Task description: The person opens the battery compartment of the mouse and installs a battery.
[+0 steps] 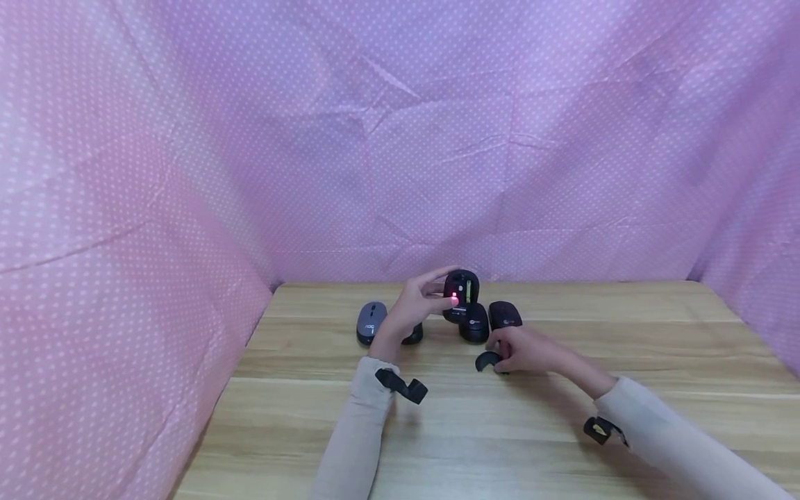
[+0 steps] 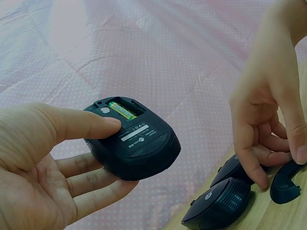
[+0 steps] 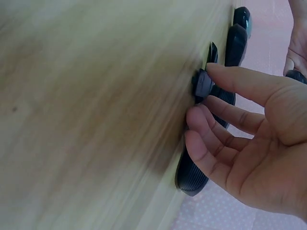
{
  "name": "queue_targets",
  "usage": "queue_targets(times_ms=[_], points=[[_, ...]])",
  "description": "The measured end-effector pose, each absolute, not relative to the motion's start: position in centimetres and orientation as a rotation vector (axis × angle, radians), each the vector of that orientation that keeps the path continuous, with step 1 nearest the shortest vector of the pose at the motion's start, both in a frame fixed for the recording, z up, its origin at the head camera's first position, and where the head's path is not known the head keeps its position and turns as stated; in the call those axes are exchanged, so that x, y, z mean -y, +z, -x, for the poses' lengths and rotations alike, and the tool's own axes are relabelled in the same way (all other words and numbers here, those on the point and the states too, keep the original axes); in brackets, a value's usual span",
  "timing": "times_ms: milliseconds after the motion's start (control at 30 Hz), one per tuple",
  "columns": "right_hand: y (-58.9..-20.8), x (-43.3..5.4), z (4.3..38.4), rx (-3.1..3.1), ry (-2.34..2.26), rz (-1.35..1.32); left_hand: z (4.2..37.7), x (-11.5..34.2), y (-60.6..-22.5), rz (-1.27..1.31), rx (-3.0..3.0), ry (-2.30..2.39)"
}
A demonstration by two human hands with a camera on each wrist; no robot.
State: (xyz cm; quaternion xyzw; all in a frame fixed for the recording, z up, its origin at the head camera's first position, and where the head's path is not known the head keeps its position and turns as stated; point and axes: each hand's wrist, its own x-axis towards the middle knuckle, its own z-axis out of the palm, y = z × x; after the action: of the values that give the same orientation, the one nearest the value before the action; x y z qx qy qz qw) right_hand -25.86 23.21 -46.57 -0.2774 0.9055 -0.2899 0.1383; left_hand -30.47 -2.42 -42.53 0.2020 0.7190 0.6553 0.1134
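My left hand (image 1: pixel 409 305) grips a black computer mouse (image 2: pixel 148 151) above the table, thumb on its underside and fingers beneath. That underside faces me, with a red light glowing and a battery (image 2: pixel 123 110) lying in its uncovered compartment. Low over the tabletop, my right hand (image 1: pixel 531 349) pinches a curved black battery cover (image 2: pixel 284 186) between thumb and fingers. In the right wrist view the same cover (image 3: pixel 204 86) shows partly behind the fingertips. Two black mice, one (image 1: pixel 473 328) below the held mouse and one (image 1: pixel 505 314) beside the right hand, stand close by.
A grey mouse (image 1: pixel 371 323) stands left of my left wrist. Another dark mouse (image 1: pixel 414 337) is partly hidden behind that wrist. The wooden table (image 1: pixel 300 417) ends at a pink dotted cloth (image 1: pixel 400 173) hanging at the back and sides.
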Motion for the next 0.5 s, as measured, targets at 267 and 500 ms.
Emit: queue_targets(times_ms=[267,500], points=[[-46.30,-22.63,25.71,-2.616,-0.795,0.795,30.50,2.36,-42.64,-0.590,-2.128,1.907],[-46.22,-22.39,25.78,-2.570,-0.796,0.850,30.49,2.33,-42.75,-0.589,-2.133,1.909]])
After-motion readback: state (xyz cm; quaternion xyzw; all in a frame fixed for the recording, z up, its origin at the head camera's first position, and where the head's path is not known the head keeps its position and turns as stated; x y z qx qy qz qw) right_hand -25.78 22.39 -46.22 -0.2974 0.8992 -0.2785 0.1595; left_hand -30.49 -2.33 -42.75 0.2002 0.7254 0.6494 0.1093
